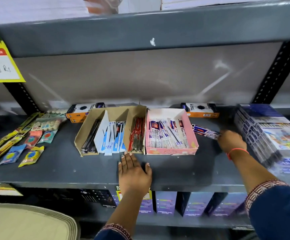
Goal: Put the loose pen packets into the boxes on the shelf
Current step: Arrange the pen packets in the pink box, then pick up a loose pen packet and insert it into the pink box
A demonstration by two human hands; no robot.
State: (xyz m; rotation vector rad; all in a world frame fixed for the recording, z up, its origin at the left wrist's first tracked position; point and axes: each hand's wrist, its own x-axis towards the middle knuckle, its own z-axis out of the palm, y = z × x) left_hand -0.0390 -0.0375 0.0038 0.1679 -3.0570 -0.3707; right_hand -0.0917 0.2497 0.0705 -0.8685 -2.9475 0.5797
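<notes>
A pink box [191,149] full of white and blue pen packets stands in the middle of the grey shelf [71,172]. To its left is a brown cardboard box [79,141] with compartments of black, blue and red pens. A few loose pen packets [203,131] lie on the shelf just right of the pink box. My right hand [231,141] reaches them, its fingers closed around their right ends. My left hand [133,172] lies flat and open on the shelf, fingertips touching the front of the brown box.
Two orange and black boxes [202,110] stand at the back. A tall stack of blue packs [269,135] fills the right end, close to my right hand. Sharpener packets and yellow strips [31,154] lie at the left. Purple boxes [165,203] fill the shelf below.
</notes>
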